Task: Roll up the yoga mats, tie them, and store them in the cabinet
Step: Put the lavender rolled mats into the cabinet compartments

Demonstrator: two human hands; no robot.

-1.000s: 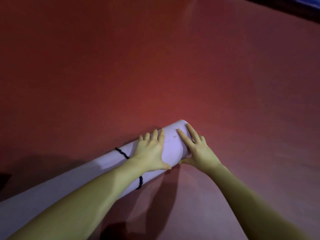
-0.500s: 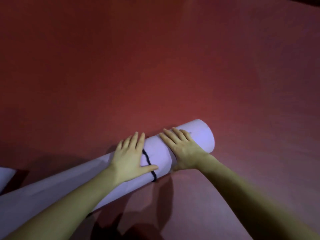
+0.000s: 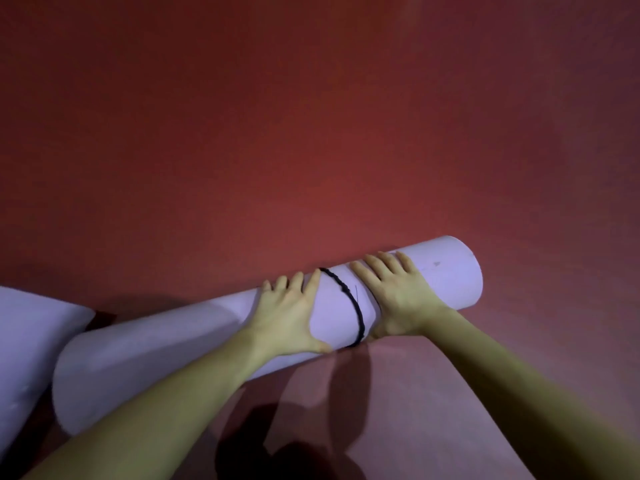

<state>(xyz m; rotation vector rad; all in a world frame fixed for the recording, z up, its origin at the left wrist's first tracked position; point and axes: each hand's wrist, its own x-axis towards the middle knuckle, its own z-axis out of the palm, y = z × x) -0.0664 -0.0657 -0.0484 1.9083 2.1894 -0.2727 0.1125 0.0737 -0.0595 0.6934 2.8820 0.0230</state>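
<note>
Slid further in from the end of the rolled yoga mat (image 3: 446, 271) on the red floor (image 3: 311, 133), black band (image 3: 349, 299) now between flat-pressed left hand (image 3: 287, 317) and right hand (image 3: 398, 296), tying seemingly nearly done.

Rolled yoga mat (image 3: 446, 271): pale lilac, plain, with one small dark speck near its right end. Band (image 3: 358, 315) around the roll: black, with a braided texture. Second mat (image 3: 24, 344) at left edge: same pale lilac, unpatterned. Floor (image 3: 311, 133): uniform deep red, dimly lit, darker toward the edges.
</note>
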